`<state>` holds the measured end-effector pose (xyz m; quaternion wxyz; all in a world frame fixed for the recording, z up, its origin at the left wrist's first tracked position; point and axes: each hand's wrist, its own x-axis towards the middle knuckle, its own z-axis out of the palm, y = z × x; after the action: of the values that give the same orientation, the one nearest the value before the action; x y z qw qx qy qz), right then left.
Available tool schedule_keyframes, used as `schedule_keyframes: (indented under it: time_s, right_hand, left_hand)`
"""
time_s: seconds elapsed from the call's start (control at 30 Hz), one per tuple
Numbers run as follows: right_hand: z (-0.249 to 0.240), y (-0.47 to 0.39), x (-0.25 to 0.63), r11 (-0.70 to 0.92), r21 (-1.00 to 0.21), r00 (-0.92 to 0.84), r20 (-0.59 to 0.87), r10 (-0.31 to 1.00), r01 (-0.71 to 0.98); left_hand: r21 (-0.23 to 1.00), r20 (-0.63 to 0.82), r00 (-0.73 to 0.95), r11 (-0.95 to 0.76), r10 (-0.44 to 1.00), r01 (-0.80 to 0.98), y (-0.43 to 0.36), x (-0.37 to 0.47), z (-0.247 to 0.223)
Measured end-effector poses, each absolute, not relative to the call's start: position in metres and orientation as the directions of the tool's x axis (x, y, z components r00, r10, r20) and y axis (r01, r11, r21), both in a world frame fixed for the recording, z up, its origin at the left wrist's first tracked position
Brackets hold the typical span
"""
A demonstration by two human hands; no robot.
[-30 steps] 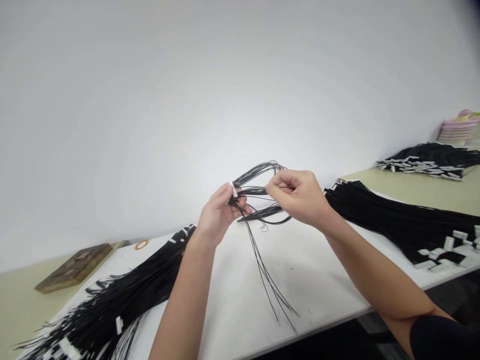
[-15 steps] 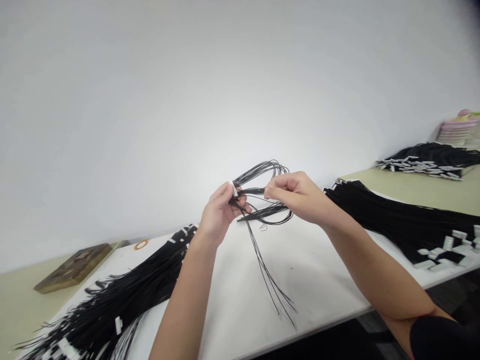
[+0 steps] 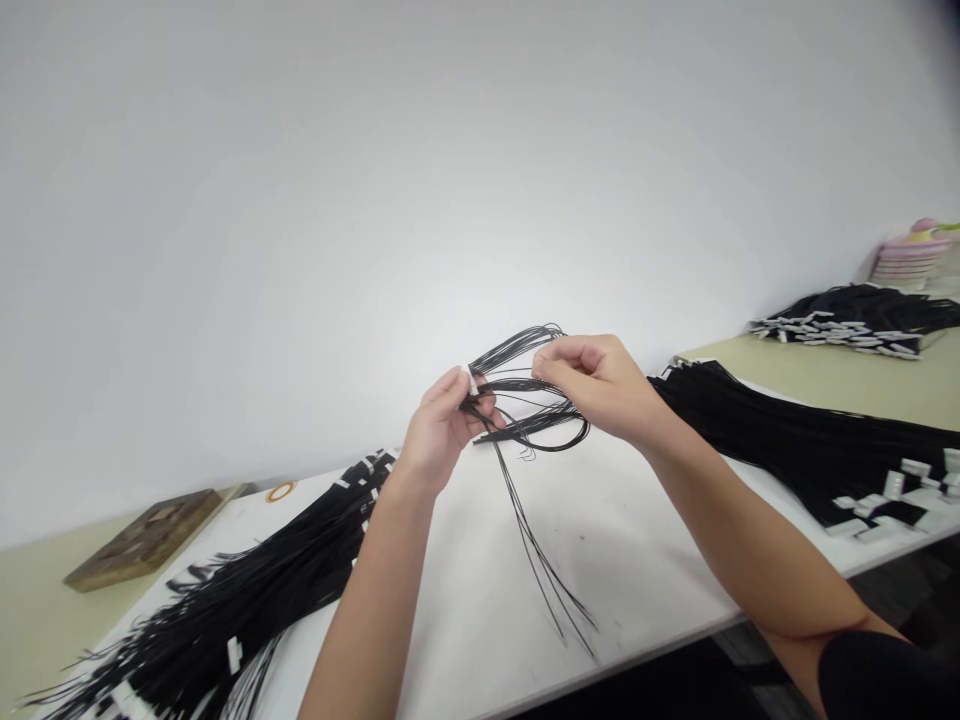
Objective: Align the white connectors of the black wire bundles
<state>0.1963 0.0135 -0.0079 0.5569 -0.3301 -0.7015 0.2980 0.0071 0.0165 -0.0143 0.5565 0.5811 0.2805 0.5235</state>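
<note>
Between thumb and fingers, my left hand (image 3: 446,425) grips a white connector (image 3: 470,380) from which a looped bundle of thin black wires (image 3: 517,350) runs. To the right, my right hand (image 3: 589,375) is closed in a pinch on a single black wire stretched taut from the connector. The other wires curve in loops below and behind my right hand. A few loose wire ends (image 3: 536,545) hang down over the white table surface (image 3: 600,570).
A pile of black wires with white connectors (image 3: 262,560) lies at left, near a dark wooden block (image 3: 146,540) and an orange ring (image 3: 280,492). More black wires (image 3: 795,430) spread at right. Behind them sit another wire pile (image 3: 862,315) and a pink striped container (image 3: 907,258).
My right hand has risen slightly and now draws one wire out apart from the others. My left hand stays nearly in place on the connector.
</note>
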Motion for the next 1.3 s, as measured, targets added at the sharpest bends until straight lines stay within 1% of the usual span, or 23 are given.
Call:
schedule_keyframes:
  time_s: [0.13,0.43,0.57,0.8,0.93,0.97,1.03,1.13,1.2,1.23,1.3]
  right_hand:
    - [-0.008,0.014,0.197,0.617,-0.768,-0.129,0.603,0.787,0.173]
    - [-0.011,0.012,0.196,0.628,-0.729,-0.137,0.617,0.775,0.274]
    - [-0.01,0.011,0.196,0.633,-0.726,-0.151,0.617,0.772,0.271]
    - [-0.009,0.019,0.201,0.606,-0.776,-0.239,0.564,0.79,0.174]
    - [-0.011,0.023,0.202,0.599,-0.761,-0.236,0.552,0.799,0.248]
    - [-0.011,0.022,0.202,0.613,-0.732,-0.237,0.566,0.79,0.297]
    - [-0.012,0.02,0.201,0.66,-0.618,-0.227,0.633,0.74,0.427]
    - [-0.013,0.017,0.197,0.726,-0.364,-0.249,0.77,0.587,0.583]
    - [-0.014,0.018,0.193,0.76,-0.23,-0.303,0.818,0.49,0.608]
    - [-0.015,0.02,0.192,0.773,-0.184,-0.326,0.829,0.454,0.608]
    - [-0.017,0.023,0.19,0.788,-0.13,-0.354,0.841,0.409,0.602]
  left_hand:
    - [0.941,0.282,0.285,-0.207,0.916,-0.267,0.016,0.006,-0.013]
    - [0.94,0.28,0.301,-0.197,0.912,-0.279,0.015,0.006,-0.014]
    - [0.945,0.272,0.303,-0.194,0.913,-0.262,0.014,0.007,-0.013]
    - [0.961,0.246,0.331,-0.186,0.911,-0.203,0.015,0.005,-0.012]
    - [0.966,0.244,0.339,-0.194,0.909,-0.173,0.015,0.004,-0.012]
    - [0.966,0.242,0.334,-0.194,0.911,-0.17,0.016,0.003,-0.012]
    - [0.967,0.236,0.318,-0.188,0.918,-0.173,0.016,0.004,-0.012]
    - [0.971,0.208,0.308,-0.157,0.928,-0.182,0.016,0.004,-0.011]
    - [0.974,0.185,0.323,-0.13,0.928,-0.183,0.015,0.004,-0.011]
    - [0.976,0.174,0.334,-0.117,0.926,-0.182,0.015,0.004,-0.011]
    - [0.979,0.158,0.353,-0.098,0.922,-0.181,0.014,0.005,-0.011]
